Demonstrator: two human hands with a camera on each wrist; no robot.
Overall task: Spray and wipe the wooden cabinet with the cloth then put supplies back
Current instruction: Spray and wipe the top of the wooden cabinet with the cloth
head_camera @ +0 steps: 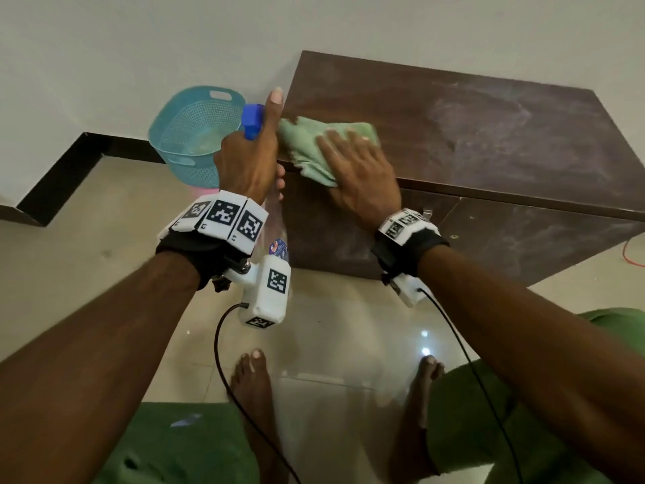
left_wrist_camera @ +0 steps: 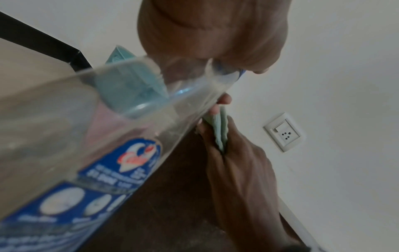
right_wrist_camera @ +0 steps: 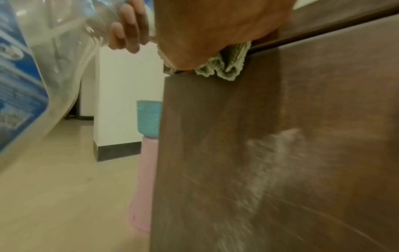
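Note:
My left hand (head_camera: 249,158) grips the neck of a clear spray bottle (head_camera: 275,218) with a blue nozzle (head_camera: 253,120), thumb pointing up, just off the cabinet's left front corner. The bottle (left_wrist_camera: 103,139), with its blue label, hangs down beside the cabinet's front. My right hand (head_camera: 356,169) lies flat, fingers spread, pressing a light green cloth (head_camera: 307,138) onto the dark wooden cabinet top (head_camera: 471,134) at its left front corner. An edge of the cloth (right_wrist_camera: 226,68) hangs over the rim under my palm. Whitish smears show on the cabinet front (right_wrist_camera: 280,162) and top.
A teal perforated basket (head_camera: 193,134) sits on a pink stool (right_wrist_camera: 144,179) left of the cabinet, against the wall. A wall socket (left_wrist_camera: 282,132) is behind the cabinet. My bare feet (head_camera: 253,382) stand on the glossy tiled floor in front.

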